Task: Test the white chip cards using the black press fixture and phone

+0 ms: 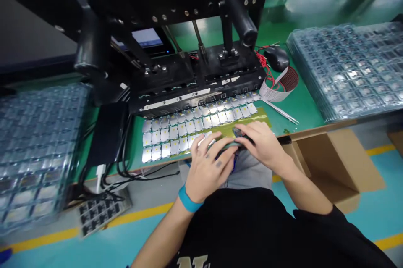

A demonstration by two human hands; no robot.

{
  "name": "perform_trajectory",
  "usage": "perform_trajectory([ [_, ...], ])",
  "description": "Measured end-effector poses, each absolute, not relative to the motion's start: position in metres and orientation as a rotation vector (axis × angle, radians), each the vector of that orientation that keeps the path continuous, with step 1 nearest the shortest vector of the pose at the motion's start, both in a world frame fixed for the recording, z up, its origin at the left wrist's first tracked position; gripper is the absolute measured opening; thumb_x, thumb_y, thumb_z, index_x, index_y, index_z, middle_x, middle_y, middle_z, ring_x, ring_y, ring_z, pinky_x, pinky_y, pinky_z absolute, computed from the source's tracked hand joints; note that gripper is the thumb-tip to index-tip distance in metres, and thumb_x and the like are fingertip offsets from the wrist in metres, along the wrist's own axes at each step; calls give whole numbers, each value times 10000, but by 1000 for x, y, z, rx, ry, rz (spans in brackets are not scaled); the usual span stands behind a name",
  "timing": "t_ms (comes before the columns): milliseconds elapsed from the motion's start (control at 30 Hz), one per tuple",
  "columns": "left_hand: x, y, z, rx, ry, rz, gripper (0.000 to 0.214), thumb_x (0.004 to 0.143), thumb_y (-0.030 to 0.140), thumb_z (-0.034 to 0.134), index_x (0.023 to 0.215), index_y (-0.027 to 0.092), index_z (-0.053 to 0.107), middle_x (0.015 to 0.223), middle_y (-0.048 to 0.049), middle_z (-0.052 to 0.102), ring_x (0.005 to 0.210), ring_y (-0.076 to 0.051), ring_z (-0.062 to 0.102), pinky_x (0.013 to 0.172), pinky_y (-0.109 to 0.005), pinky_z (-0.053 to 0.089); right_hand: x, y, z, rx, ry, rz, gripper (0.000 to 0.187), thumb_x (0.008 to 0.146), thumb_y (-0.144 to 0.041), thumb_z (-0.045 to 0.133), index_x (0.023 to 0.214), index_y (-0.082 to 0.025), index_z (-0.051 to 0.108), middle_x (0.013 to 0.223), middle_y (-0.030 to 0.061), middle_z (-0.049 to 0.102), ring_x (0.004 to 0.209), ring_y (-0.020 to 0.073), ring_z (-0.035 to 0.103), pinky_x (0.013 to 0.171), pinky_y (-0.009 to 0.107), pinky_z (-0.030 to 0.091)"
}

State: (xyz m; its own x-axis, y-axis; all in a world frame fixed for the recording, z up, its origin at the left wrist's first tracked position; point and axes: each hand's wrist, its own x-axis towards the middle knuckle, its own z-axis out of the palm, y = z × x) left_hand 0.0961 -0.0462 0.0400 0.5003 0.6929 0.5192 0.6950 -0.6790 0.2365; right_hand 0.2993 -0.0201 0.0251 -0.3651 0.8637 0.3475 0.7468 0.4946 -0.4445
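My right hand (262,144) is closed, thumb and forefinger pinching a small dark circuit board (238,132) at the table's front edge. Close against it, my left hand (209,167) curls its fingers over the near right end of the rows. A thin greenish edge (233,145) shows between the two hands; the fingers cover most of it. Rows of small silvery boards with yellow dots (182,128) lie in front of the black press. Under and beside them is a strip of yellowish tape (262,117).
A black press (195,79) with two lever handles stands behind the rows. Tweezers (280,110), a coiled ribbon cable (278,91) and a mouse (277,58) lie right. Stacked clear trays (349,70) flank both sides. Black cables (122,150) hang left; an open carton (327,167) stands below right.
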Motion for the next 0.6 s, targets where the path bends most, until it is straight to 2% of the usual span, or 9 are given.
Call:
perform_trajectory([
  [167, 95, -41, 26, -2602, -1385, -930, 277, 929, 208, 628, 1197, 277, 658, 1209, -34, 729, 1300, -250, 536, 1181, -475, 258, 289, -22, 17, -1351, -2190, 256, 413, 1011, -426, 491, 1328, -190, 613, 1012, 119, 666, 917, 250, 573, 799, 420, 484],
  [267, 97, -40, 29, -2588, -1391, -851, 285, 943, 249, 627, 1225, 274, 655, 1213, -35, 735, 1305, -256, 533, 1180, -471, 231, 311, -31, 8, -1318, -2090, 316, 415, 979, -367, 579, 1383, -270, 576, 1089, 92, 645, 1002, 234, 591, 892, 427, 516],
  [367, 97, -41, 32, -2604, -1334, -737, 334, 962, 278, 605, 1296, 271, 628, 1256, -47, 723, 1299, -277, 527, 1168, -489, 216, 373, -37, 9, -1513, -1939, 212, 382, 956, -313, 598, 1336, -340, 619, 1191, 88, 631, 1116, 259, 606, 947, 453, 536],
  [500, 92, -36, 23, -2583, -1208, -710, 441, 957, 292, 613, 1395, 256, 571, 1280, -63, 716, 1295, -305, 515, 1155, -519, 211, 483, -42, 39, -1961, -1575, -290, 358, 980, -337, 493, 1282, -262, 672, 1162, 143, 624, 1124, 309, 610, 931, 507, 540],
  [600, 92, -31, 15, -2579, -1147, -724, 488, 950, 309, 623, 1426, 227, 556, 1278, -77, 719, 1285, -335, 520, 1144, -548, 225, 540, -40, 63, -2093, -1554, -337, 364, 979, -313, 456, 1211, -216, 719, 1091, 150, 638, 1061, 306, 627, 937, 518, 535],
])
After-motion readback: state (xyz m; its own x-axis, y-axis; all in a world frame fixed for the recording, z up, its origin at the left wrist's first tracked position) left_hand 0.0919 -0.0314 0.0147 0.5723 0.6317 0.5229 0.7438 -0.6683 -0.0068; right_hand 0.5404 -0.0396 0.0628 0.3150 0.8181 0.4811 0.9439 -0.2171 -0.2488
